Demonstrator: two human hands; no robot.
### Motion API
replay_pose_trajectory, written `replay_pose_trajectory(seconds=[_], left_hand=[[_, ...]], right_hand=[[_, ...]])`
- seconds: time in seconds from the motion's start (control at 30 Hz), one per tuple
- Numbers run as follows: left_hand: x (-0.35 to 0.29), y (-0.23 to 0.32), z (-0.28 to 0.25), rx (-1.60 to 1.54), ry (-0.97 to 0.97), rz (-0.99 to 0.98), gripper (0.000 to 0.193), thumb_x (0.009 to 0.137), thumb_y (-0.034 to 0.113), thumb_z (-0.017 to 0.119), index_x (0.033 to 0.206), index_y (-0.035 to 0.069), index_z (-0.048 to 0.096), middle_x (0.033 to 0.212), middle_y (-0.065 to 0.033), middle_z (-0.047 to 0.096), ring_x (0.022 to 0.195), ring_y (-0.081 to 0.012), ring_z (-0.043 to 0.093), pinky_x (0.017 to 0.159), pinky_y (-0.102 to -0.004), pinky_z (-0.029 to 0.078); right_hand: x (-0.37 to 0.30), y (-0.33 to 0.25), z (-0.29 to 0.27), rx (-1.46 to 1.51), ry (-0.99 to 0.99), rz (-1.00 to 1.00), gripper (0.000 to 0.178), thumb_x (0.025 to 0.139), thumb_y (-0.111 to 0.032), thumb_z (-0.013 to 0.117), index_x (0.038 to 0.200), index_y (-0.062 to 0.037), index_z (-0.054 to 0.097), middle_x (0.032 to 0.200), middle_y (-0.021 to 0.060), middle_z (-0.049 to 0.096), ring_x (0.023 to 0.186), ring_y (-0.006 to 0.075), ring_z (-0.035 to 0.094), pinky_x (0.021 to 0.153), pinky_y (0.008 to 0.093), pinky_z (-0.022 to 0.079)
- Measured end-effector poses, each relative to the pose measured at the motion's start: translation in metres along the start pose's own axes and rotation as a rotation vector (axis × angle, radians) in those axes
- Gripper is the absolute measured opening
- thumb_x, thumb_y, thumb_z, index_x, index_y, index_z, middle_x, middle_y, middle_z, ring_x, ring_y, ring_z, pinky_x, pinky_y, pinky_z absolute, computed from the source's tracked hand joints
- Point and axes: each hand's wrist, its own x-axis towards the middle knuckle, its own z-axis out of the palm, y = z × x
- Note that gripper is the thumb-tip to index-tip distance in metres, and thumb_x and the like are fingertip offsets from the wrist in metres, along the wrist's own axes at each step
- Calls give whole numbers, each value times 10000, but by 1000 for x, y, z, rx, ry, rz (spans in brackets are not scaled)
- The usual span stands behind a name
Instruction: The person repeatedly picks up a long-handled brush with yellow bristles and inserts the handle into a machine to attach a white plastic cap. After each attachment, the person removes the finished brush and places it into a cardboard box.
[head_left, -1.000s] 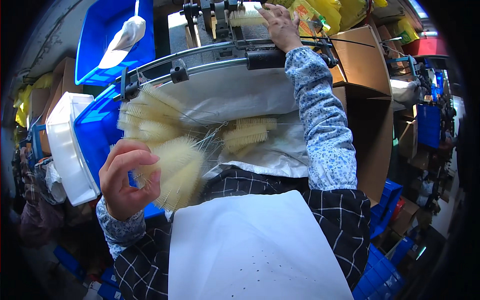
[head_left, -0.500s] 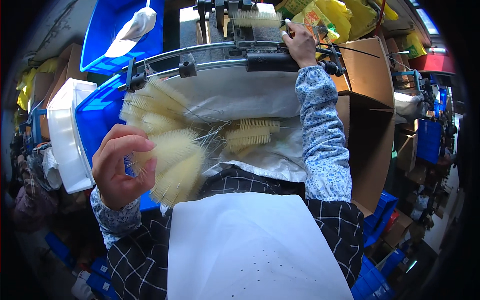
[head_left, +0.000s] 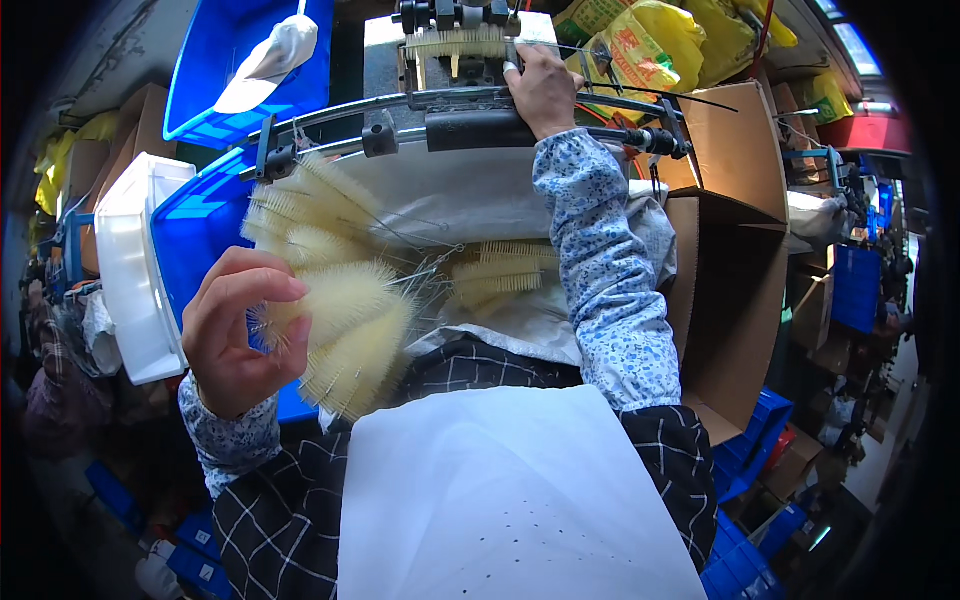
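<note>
My left hand (head_left: pixel 235 335) is curled, thumb and forefinger around the tip of a cream-bristled bottle brush (head_left: pixel 345 300). Another brush lies against it, and their twisted wire handles point right. At the machine (head_left: pixel 380 65), my right hand (head_left: pixel 546 92) is closed at the wire end of another bottle brush (head_left: pixel 455 43), which lies crosswise under the machine head. Part of my right fingers' grip is hidden. Just below that hand is a black sleeve (head_left: pixel 478 130) on the rail. Beyond my left hand more brushes (head_left: pixel 310 205) are heaped, and several lie on the cloth (head_left: pixel 505 270).
Blue bins (head_left: pixel 185 110) stand at the left, one with a white cap (head_left: pixel 275 65) on it, beside a white tub (head_left: pixel 140 270). An open cardboard box (head_left: pixel 735 290) is at my right. Yellow bags (head_left: pixel 655 45) lie behind the machine. A metal rail (head_left: pixel 340 145) crosses in front.
My right hand has moved left, and the brush under the machine head and the black sleeve have shifted left as well. My left hand has stayed almost still with its brush.
</note>
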Motion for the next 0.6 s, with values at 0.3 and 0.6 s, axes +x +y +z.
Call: replay_pose_trajectory(seconds=[0.3,0.6], left_hand=[[23,14,16,-11,-39,14,302,570,-40,629,859,6,556,784,-114,555,692,-198,553,628,-268,459],[-3,-6,-3,-27,-19,-42,296,613,-34,619,896,-8,536,832,-126,532,759,-190,530,699,-269,439]], right_hand=[[3,-23,-7,-19,-102,9,299,753,-225,577,1023,-100,599,979,64,597,893,252,577,735,469,389],[2,52,-11,4,-53,-9,289,746,-232,577,1009,-117,609,986,48,598,921,251,567,769,470,385]])
